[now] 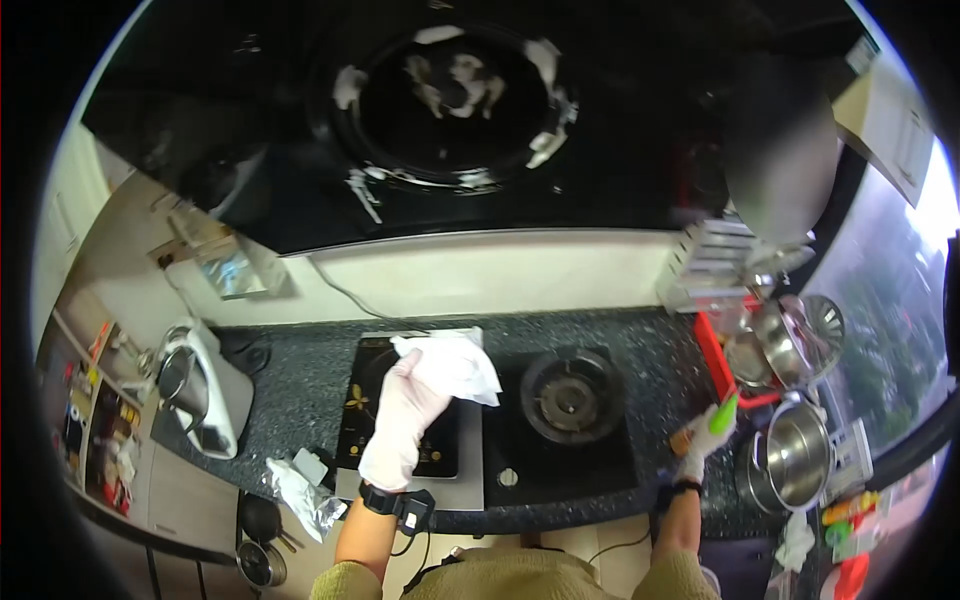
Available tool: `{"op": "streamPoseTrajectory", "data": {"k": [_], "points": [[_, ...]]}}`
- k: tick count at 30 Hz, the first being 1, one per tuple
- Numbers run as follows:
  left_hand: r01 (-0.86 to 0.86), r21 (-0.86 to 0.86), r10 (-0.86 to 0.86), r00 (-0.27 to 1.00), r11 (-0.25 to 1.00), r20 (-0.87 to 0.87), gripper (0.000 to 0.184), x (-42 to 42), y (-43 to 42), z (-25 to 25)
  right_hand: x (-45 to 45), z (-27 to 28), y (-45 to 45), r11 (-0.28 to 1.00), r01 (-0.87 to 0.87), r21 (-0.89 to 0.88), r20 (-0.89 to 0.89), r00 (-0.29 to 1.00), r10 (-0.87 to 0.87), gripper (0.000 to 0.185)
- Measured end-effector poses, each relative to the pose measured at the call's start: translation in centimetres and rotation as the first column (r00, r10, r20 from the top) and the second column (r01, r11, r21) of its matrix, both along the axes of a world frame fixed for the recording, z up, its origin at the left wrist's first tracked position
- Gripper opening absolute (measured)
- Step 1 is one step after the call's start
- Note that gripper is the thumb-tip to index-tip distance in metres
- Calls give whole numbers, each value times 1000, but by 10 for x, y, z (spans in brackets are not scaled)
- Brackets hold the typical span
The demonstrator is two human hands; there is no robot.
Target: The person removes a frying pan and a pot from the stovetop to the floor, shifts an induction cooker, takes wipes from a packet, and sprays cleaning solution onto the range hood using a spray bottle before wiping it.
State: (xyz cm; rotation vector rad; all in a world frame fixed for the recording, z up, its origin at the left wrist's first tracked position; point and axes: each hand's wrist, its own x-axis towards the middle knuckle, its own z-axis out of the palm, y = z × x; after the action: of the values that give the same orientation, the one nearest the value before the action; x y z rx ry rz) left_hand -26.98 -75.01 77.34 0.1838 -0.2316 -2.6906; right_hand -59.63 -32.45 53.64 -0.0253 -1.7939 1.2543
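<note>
My left hand [405, 400], in a white glove, is closed on a crumpled white cloth [462, 368], possibly paper towel. It is over the black induction cooktop [352, 440] and the left edge of the gas hob. My right hand [700, 445], also gloved, is at the right of the counter, its fingers around a thing with a bright green pointed tip [722, 414]. An orange-brown part [681, 442] shows on the hand's other side; whether it belongs to the same thing, I cannot tell. Between the hands sits the gas burner [572, 397].
A red dish basket [716, 358] with steel bowls [782, 342] stands at the back right, near a steel pot [800, 462]. To the left are a white appliance [222, 400] and crumpled foil [300, 495]. The black range hood [250, 195] overhangs the counter.
</note>
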Motion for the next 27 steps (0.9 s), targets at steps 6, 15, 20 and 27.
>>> {"op": "streamPoseTrajectory", "data": {"k": [6,15,20,27], "points": [[-18,3,18,1000,1000,-14,49,1,4,10,-1,-7,10,983,-3,182,63,998,-9,55],[50,41,-45,993,998,-113,53,1,7,12,6,-7,4,996,-87,-22,230,969,90,73],[38,84,-29,994,996,-101,54,3,7,17,29,24,-6,999,-26,33,158,987,20,91],[-100,21,101,995,995,-17,41,14,-2,7,108,33,-36,994,100,-42,126,988,-94,60]]}}
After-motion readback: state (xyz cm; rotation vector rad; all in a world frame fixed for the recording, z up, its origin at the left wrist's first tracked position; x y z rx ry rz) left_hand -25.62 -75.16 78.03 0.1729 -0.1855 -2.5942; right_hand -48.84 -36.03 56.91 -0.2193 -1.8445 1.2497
